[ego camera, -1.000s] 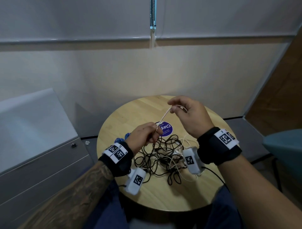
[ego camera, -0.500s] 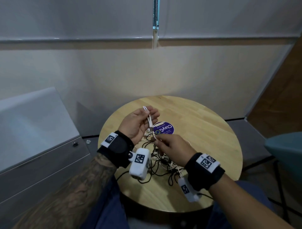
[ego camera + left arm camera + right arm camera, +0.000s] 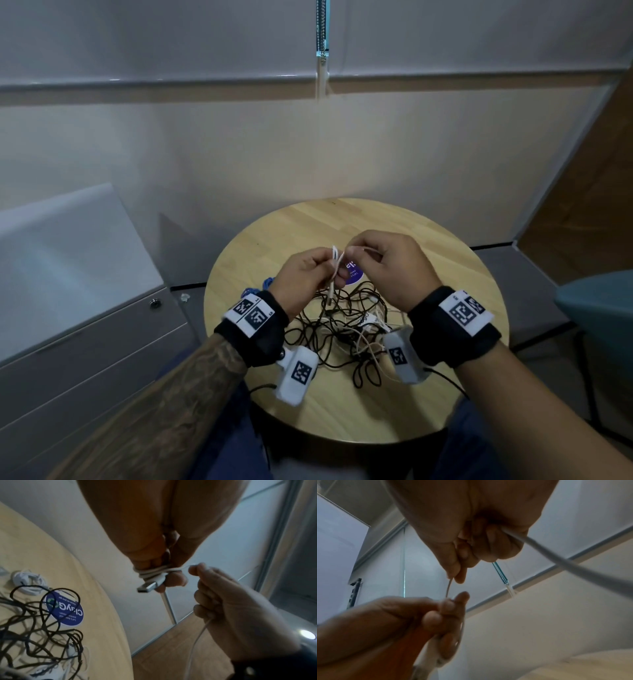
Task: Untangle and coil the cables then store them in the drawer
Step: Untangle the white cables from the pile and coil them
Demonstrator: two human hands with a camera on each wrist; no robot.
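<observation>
Both hands are raised over a round wooden table (image 3: 445, 394). My left hand (image 3: 308, 277) grips a few folded turns of a thin white USB cable (image 3: 335, 263); its metal plug (image 3: 147, 587) sticks out below the fingers in the left wrist view. My right hand (image 3: 390, 263) pinches the same white cable (image 3: 449, 586) just beside the left hand, and the strand runs on through its palm. A tangle of black and white cables (image 3: 346, 329) lies on the table under both hands. A small white coil (image 3: 27, 582) lies beyond it.
A grey drawer cabinet (image 3: 85, 342) with a keyhole stands left of the table, its drawers shut. A purple round sticker (image 3: 352, 274) is on the tabletop, and something blue (image 3: 267, 282) lies behind my left wrist. A teal chair (image 3: 603, 308) is at the right.
My right hand dropped toward the tangle, then rose back beside the left hand, carrying the white cable up. The left hand now holds more folded turns.
</observation>
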